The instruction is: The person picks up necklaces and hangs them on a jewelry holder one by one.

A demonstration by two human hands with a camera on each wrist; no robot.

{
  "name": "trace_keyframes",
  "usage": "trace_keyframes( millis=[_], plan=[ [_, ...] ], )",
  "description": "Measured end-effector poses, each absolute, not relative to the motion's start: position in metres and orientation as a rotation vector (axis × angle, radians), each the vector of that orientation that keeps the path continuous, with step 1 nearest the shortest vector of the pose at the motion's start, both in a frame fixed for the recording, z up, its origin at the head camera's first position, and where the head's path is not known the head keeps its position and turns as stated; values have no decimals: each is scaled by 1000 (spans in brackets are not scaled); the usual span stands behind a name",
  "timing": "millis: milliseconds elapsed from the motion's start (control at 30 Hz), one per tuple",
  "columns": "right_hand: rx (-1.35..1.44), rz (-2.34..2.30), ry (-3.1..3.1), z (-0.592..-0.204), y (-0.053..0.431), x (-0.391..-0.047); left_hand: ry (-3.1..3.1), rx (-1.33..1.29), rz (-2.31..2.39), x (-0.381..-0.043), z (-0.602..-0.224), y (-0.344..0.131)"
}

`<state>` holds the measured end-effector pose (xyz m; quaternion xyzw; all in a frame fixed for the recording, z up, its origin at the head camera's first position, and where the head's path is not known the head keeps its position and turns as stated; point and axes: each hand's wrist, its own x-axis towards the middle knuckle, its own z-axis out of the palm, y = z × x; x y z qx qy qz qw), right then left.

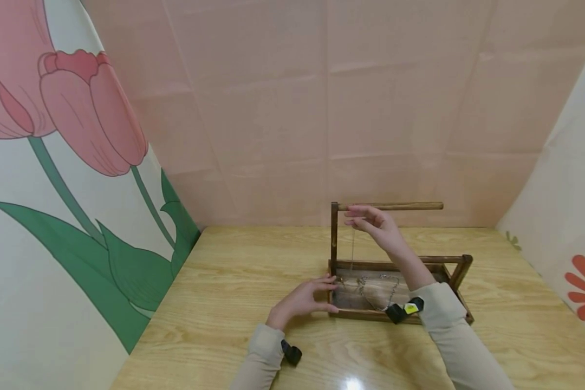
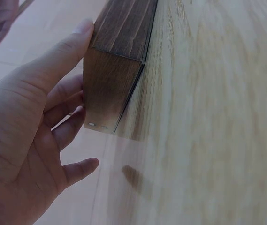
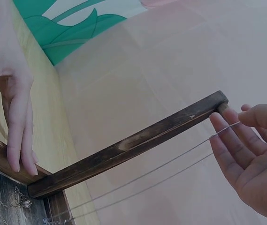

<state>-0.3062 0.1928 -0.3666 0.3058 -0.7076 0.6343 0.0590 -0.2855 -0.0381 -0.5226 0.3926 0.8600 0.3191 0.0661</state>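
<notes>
A dark wooden jewelry stand (image 1: 334, 238) has a shallow tray base, an upright post at its left end and a top bar. Beside that bar my right hand (image 1: 377, 225) pinches a thin silver necklace (image 3: 171, 164) between thumb and index finger. Its two strands run down toward the tray, seen in the right wrist view. My left hand (image 1: 302, 298) holds the tray's left end, thumb at the front corner, fingers over the end wall near the post. Silver chains (image 1: 394, 287) lie in the tray, partly behind the right forearm.
The stand rests on a wood-grain tabletop (image 1: 214, 303). Behind it rises a creased pink backdrop (image 1: 273, 119). A tulip-printed panel (image 1: 88, 108) borders the left side, and a white flowered panel (image 1: 570, 189) the right. A lower wooden bar (image 1: 446, 259) spans the tray's right part.
</notes>
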Motion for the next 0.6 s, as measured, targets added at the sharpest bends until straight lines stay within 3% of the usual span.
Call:
trace_keyframes(
  millis=[600],
  plan=[
    [940, 2004, -2141, -365, 196, -291, 2588, 1183, 974, -284, -520, -39]
  ],
)
